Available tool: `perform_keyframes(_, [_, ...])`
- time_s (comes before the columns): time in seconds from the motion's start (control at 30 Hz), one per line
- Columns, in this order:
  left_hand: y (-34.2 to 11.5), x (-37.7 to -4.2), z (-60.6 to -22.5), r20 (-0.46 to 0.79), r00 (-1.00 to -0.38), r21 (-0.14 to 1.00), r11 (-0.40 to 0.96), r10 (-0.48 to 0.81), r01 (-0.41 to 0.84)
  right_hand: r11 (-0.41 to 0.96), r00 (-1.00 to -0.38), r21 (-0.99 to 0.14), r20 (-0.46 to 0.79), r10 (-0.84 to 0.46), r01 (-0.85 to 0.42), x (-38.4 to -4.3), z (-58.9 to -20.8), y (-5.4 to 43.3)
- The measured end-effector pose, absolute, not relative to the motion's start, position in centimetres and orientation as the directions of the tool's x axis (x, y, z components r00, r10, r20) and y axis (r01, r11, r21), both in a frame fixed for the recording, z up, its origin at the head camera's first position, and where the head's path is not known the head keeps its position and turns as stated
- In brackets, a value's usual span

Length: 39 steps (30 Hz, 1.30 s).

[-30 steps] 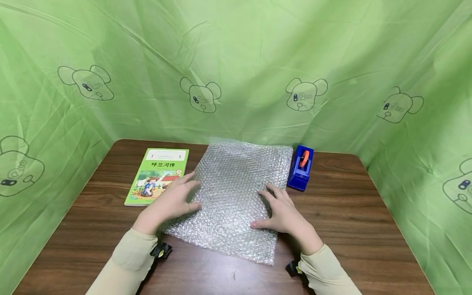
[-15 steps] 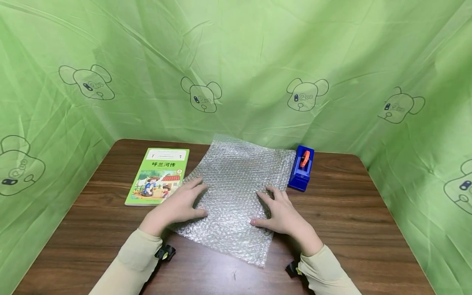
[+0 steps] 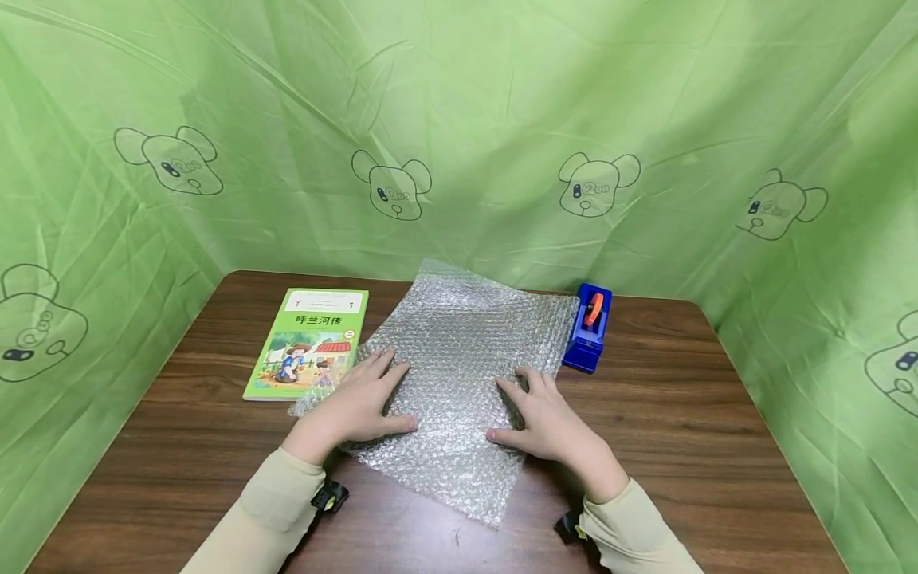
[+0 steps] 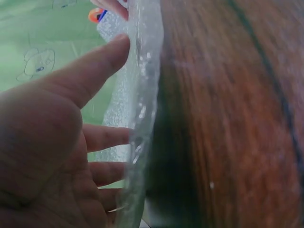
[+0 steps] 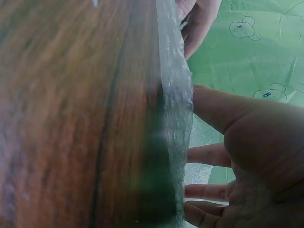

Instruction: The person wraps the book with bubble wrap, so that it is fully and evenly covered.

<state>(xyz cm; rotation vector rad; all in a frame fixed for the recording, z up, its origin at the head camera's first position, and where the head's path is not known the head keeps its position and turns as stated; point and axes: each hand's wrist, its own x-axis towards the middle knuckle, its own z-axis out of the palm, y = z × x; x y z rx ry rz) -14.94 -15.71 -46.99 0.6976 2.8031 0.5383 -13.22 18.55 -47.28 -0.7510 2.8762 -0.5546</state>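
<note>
Left hand (image 3: 358,402), right hand (image 3: 547,418), fingers spread on bubble wrap (image 3: 455,367), gripping nothing, paperback (image 3: 304,344) at its 10 o'clock, blue tape dispenser (image 3: 586,339) at 2 o'clock

Bubble wrap (image 3: 452,335): on desk (image 3: 688,414), middle, far edge towards near edge. Book (image 3: 308,320): left of wrap, towards far left corner; its near right corner under wrap's left corner. Tape dispenser (image 3: 584,351): just right of wrap, near far edge. Left hand (image 3: 358,405): on wrap, left side. Right hand (image 3: 548,418): on wrap, right side. Cloth backdrop (image 3: 488,96): behind far edge.
</note>
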Motion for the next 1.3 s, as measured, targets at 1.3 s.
perform_keyframes(1.3, [-16.6,-15.5,-46.7,-0.104,-0.835,0.440,0.778,0.540,0.448,0.772,-0.854,-0.440,-0.021,-0.520,-0.459,-14.8,-48.0,20.7])
